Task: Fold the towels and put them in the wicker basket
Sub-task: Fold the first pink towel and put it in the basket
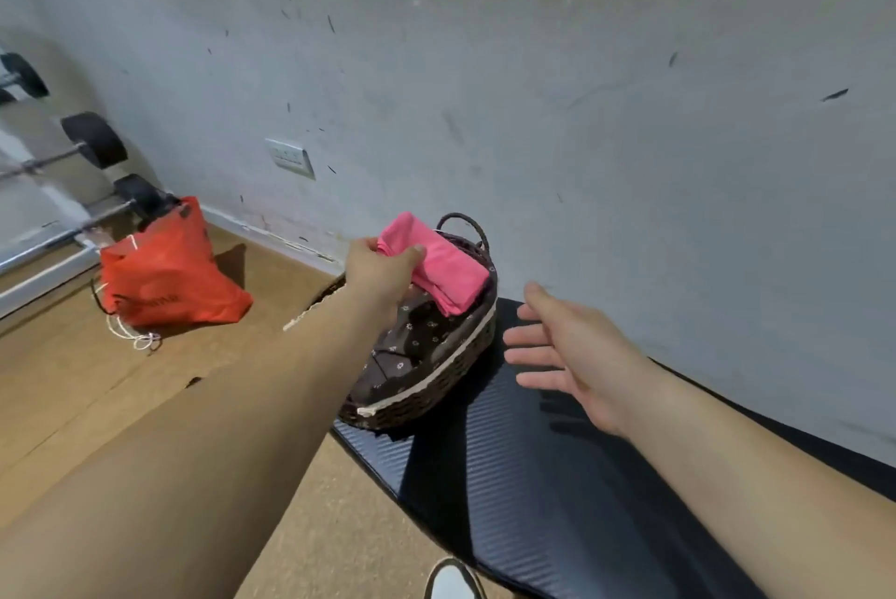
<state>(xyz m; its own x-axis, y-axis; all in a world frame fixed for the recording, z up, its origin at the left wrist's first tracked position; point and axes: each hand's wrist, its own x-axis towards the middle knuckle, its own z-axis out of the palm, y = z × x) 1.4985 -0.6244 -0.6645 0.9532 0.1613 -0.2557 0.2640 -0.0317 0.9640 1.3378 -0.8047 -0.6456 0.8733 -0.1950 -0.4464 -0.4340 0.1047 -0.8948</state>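
Observation:
A folded pink towel [443,266] is over the far end of the dark wicker basket [439,385], which has a brown flowered lining and a loop handle. My left hand [380,269] grips the towel's left end between thumb and fingers. To the right of the basket, my right hand [567,353] hovers with straight spread fingers and holds nothing. The basket stands on the far end of a black ribbed mat [523,492].
A red plastic bag [167,281] with a white drawstring lies on the brown floor at the left. Behind it, black dumbbells [94,140] sit on a rack. A grey wall [582,113] runs close behind the basket and mat. A shoe tip [453,581] shows at the bottom.

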